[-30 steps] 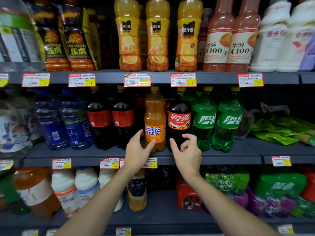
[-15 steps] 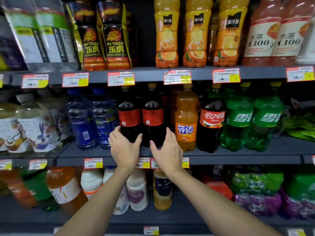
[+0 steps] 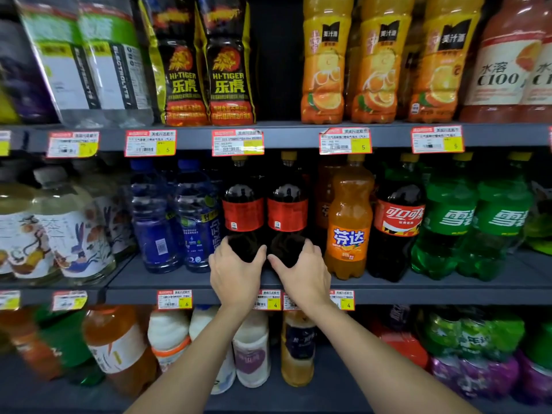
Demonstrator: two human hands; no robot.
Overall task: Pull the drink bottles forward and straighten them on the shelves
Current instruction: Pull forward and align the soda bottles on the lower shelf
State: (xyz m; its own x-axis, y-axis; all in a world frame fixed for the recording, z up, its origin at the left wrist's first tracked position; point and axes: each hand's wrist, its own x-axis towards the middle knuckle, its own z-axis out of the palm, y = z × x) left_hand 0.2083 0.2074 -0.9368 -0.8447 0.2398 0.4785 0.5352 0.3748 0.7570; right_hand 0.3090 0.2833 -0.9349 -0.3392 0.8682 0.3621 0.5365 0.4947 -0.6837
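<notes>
Your left hand (image 3: pixel 236 273) wraps the base of the left cola bottle (image 3: pixel 243 215), thumb and fingers curled round it. Your right hand (image 3: pixel 302 273) grips the right cola bottle (image 3: pixel 287 215) the same way. Both bottles stand upright, side by side, on the middle shelf (image 3: pixel 448 286), seemingly set back from its front lip. Slide them forward together, low and level, so neither tips. Stop once they line up with the orange soda bottle (image 3: pixel 349 231) just beside them, then twist each so its red label faces out, since both logos look turned away.
</notes>
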